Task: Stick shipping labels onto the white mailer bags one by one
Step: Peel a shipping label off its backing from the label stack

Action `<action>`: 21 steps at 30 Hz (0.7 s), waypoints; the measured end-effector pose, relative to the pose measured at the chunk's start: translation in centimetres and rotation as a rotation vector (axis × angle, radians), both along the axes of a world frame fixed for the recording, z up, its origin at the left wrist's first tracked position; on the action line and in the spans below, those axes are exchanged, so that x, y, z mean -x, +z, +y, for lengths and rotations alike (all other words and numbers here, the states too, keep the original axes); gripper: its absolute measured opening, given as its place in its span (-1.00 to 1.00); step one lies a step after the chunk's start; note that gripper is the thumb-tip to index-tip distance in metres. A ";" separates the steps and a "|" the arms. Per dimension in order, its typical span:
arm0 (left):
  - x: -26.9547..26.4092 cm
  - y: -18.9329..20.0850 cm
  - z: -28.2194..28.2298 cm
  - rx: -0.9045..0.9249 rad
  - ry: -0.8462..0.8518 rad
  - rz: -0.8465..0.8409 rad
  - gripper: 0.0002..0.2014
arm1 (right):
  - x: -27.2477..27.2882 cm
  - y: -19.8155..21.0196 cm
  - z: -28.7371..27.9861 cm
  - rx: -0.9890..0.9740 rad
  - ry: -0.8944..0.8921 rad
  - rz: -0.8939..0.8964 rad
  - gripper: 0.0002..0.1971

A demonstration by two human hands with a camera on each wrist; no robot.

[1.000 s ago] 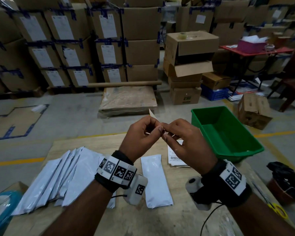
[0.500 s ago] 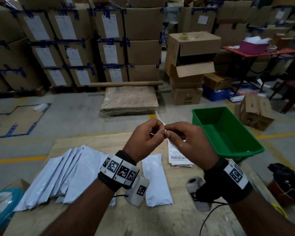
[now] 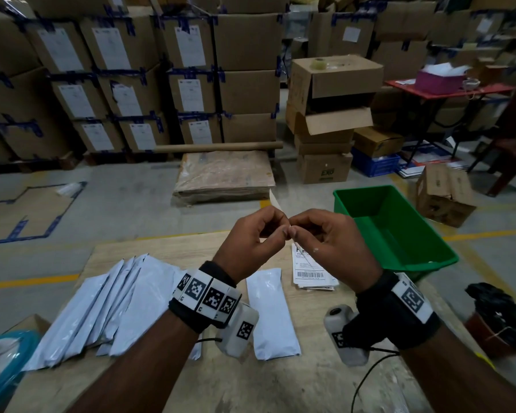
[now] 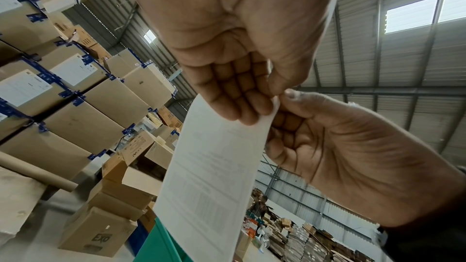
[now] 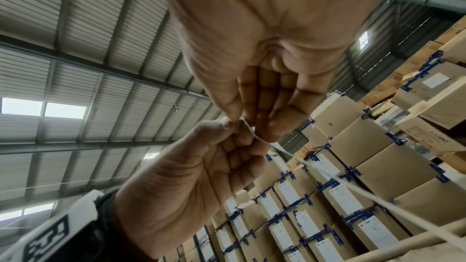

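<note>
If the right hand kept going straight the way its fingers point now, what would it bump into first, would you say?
The right hand points leftward, and its fingertips already meet those of the left hand on the label both pinch. It would probably press into the left hand first; depth between them is hard to judge.

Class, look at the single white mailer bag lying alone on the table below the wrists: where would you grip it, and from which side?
Probably best to take the single mailer bag by its near short end, coming from the person's side. It lies flat and lengthwise, apart from the fanned stack and the pile of labels, so that edge is free. Both hands are busy: the left hand and right hand pinch a label.
</note>
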State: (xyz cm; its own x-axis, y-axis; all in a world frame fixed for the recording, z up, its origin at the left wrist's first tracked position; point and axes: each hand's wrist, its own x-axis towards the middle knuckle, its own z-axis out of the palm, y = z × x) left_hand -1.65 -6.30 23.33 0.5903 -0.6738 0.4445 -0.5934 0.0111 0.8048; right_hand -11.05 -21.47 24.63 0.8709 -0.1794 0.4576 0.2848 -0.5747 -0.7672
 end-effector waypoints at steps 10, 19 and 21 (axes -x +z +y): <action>0.3 0.1 -0.2 0.020 0.022 0.002 -0.91 | 0.1 0.2 0.1 0.011 -0.025 0.000 -0.89; 0.6 0.0 -0.5 0.044 0.027 0.109 -0.85 | 0.1 0.1 0.0 0.028 -0.075 -0.016 -0.91; 0.7 0.2 -0.6 0.051 0.041 0.182 -0.82 | 0.1 0.0 0.0 0.043 -0.076 -0.014 -0.92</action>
